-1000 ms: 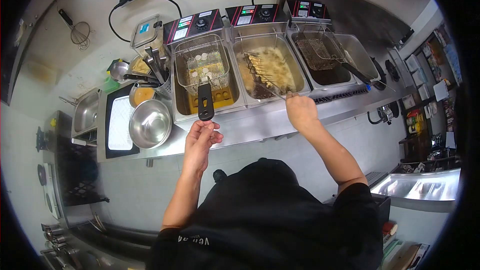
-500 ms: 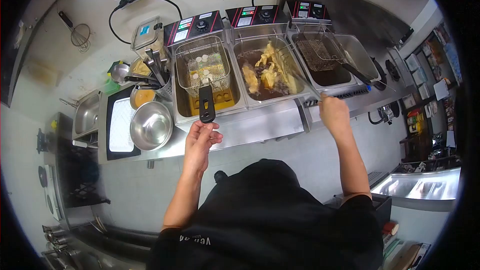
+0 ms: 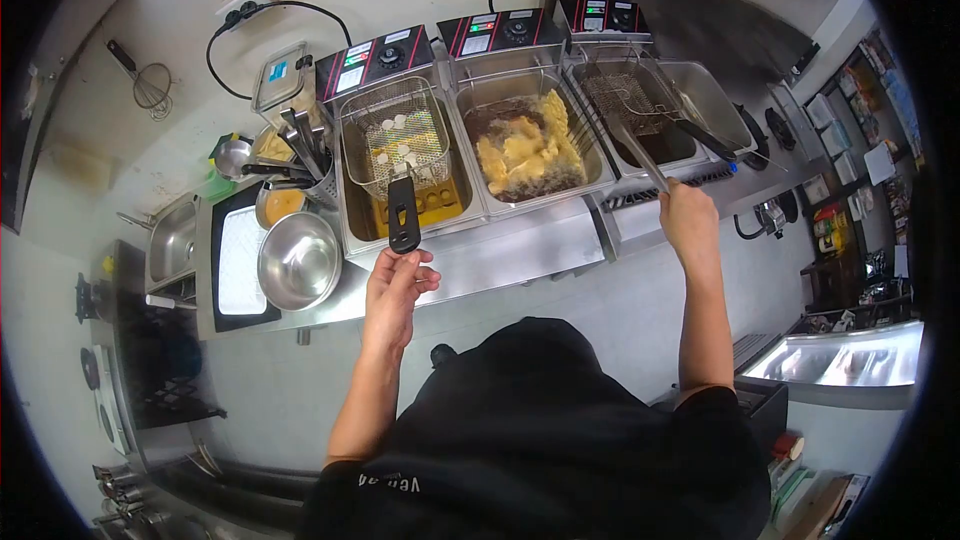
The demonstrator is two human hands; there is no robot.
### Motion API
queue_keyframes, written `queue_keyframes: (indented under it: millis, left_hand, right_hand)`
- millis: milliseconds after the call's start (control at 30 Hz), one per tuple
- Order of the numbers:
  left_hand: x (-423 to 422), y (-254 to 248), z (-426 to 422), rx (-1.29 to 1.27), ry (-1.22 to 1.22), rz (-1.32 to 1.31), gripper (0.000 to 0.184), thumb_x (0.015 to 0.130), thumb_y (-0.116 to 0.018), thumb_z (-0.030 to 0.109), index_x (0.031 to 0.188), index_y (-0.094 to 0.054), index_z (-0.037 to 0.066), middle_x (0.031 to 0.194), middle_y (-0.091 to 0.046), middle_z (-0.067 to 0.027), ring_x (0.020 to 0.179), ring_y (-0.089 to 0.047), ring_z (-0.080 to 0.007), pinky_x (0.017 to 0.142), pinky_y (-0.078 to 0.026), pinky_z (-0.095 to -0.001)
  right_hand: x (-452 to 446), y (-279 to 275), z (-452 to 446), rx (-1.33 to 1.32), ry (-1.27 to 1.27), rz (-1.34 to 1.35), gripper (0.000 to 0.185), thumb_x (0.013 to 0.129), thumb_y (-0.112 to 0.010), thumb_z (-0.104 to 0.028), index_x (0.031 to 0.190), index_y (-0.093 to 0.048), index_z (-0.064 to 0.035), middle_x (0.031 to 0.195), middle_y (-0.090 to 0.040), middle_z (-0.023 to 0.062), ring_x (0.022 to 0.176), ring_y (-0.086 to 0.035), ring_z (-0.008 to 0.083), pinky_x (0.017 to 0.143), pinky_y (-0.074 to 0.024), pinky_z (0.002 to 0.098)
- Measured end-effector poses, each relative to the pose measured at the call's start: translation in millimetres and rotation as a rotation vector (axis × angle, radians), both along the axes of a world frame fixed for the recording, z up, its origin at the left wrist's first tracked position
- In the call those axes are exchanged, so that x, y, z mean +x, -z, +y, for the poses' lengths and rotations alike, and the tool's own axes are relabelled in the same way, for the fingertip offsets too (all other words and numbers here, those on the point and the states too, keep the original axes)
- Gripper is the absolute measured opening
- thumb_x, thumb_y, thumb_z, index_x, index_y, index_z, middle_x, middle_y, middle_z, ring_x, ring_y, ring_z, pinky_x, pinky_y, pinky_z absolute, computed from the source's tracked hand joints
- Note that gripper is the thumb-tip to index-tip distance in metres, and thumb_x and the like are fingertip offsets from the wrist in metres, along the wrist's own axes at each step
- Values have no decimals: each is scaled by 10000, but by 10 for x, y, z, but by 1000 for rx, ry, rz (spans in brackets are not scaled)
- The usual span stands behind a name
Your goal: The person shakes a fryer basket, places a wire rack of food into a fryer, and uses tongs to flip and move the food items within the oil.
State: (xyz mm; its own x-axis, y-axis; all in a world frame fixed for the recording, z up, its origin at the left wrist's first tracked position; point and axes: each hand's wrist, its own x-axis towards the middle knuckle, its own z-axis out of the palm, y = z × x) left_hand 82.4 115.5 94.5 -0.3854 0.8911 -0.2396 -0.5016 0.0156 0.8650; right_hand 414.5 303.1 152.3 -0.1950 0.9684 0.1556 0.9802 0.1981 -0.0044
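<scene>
My right hand point(image 3: 688, 212) is closed round the handle of a metal utensil point(image 3: 645, 158), which slants up and left over the right fryer's near edge. Golden battered food point(image 3: 530, 150) floats in the bubbling dark oil of the middle fryer point(image 3: 612, 178). At the left fryer, a wire basket point(image 3: 395, 128) with several small white pieces sits above yellow oil. My left hand point(image 3: 400, 280) is just under the end of the basket's black handle point(image 3: 403, 215), fingers partly curled; its fingertips are near or touching the handle, I cannot tell which.
A steel bowl point(image 3: 299, 261) and a white tray point(image 3: 243, 260) stand left of the fryers, beside a container of utensils point(image 3: 312, 155) and a bowl of orange liquid point(image 3: 281, 204). Another wire basket point(image 3: 630, 100) rests over the right fryer. A sink point(image 3: 176, 235) lies far left.
My right hand has moved right from the middle fryer, bringing the utensil out of its oil. The battered food has gathered into a larger mass. My left hand stays by the basket handle.
</scene>
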Motion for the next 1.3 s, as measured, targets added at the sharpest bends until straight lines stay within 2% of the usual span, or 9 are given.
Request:
queue_keyframes:
  millis: [200,267,367,600,900,967,1067,1167,1300]
  left_hand:
    - [-38,-13,-40,-1,-25,-2,212,913,-586,181,1051,-505,41,956,-592,-80,757,-603,-157,707,-496,-298]
    - [-56,16,-49,16,-20,-8,213,913,-585,180,1053,-504,42,958,-593,-81,760,-603,-158,707,-496,-300]
    - [-56,3,-57,30,-20,-7,211,913,-586,178,1052,-502,44,962,-594,-83,761,-603,-160,709,-496,-305]
    - [-75,-18,-107,18,-50,-13,203,906,-592,169,1040,-495,51,963,-595,-86,760,-605,-166,706,-496,-307]
    - [-140,25,-205,-12,-76,18,132,932,-540,162,1033,-506,82,959,-595,-76,768,-610,-170,699,-500,-298]
    - [-124,38,-199,-15,-71,14,127,933,-539,160,1028,-506,82,958,-595,-77,767,-610,-170,698,-500,-299]
    - [-109,66,-192,-20,-65,9,120,933,-538,158,1019,-505,81,956,-596,-78,766,-610,-170,696,-500,-300]
    - [-90,72,-206,-32,-50,2,118,933,-538,159,1014,-504,80,956,-596,-78,765,-610,-171,698,-500,-302]
    - [-77,60,-217,-35,-59,3,122,929,-542,156,1016,-502,81,954,-596,-79,765,-611,-174,702,-499,-307]
  right_hand:
    - [-148,-110,-179,18,-27,82,203,837,-596,-150,961,-626,7,793,-653,215,745,-646,381,668,-516,465]
    - [-198,11,7,39,-134,67,182,827,-598,-152,912,-626,6,788,-650,221,749,-646,382,675,-518,465]
    - [-203,216,322,32,-111,-40,165,815,-602,-156,860,-620,2,782,-647,224,754,-644,388,687,-521,464]
    - [-151,122,181,24,-92,15,138,812,-595,-150,823,-630,-17,769,-655,210,751,-647,395,691,-527,472]
    - [-562,611,29,-21,-381,-204,116,765,-589,-122,831,-643,-43,748,-668,173,694,-682,274,604,-544,375]
    - [-767,667,7,81,-466,-242,123,754,-593,-117,844,-649,-55,781,-674,132,714,-682,235,593,-538,336]
    - [-1036,651,-25,109,-500,-330,118,747,-592,-101,831,-666,-66,803,-671,89,748,-679,212,598,-532,315]
    - [-1156,590,8,9,-595,-366,111,743,-592,-96,800,-683,-71,809,-674,80,780,-679,206,610,-530,307]
    - [-1240,580,19,52,-566,-379,110,739,-592,-95,769,-697,-86,797,-682,75,768,-681,199,616,-530,305]
